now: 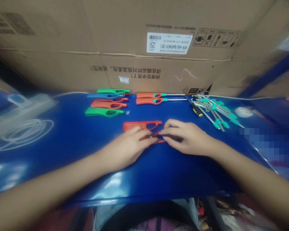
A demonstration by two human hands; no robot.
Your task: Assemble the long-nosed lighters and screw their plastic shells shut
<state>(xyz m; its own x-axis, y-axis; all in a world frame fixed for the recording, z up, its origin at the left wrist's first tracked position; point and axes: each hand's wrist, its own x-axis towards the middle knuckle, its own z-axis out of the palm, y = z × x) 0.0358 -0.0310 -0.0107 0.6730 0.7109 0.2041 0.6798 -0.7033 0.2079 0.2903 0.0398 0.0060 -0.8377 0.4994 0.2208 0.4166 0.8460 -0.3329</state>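
Over the middle of the blue table, my left hand (125,146) and my right hand (189,136) meet at an orange-red lighter handle (160,141). Fingers of both hands pinch it, and they cover most of it. A dark part shows under my right fingers; what it is I cannot make out. Just beyond my left fingertips lies another orange lighter handle piece (142,125) with a trigger loop. Farther back, two orange lighters (148,101) with metal tubes lie side by side, pointing right.
Several green, blue and orange lighter handles (103,111) lie at the back left. At the back right are a yellow-black screwdriver (197,110) and a pile of metal tubes with teal parts (215,112). A white cable (26,130) coils at left. A cardboard box (74,38) walls the back.
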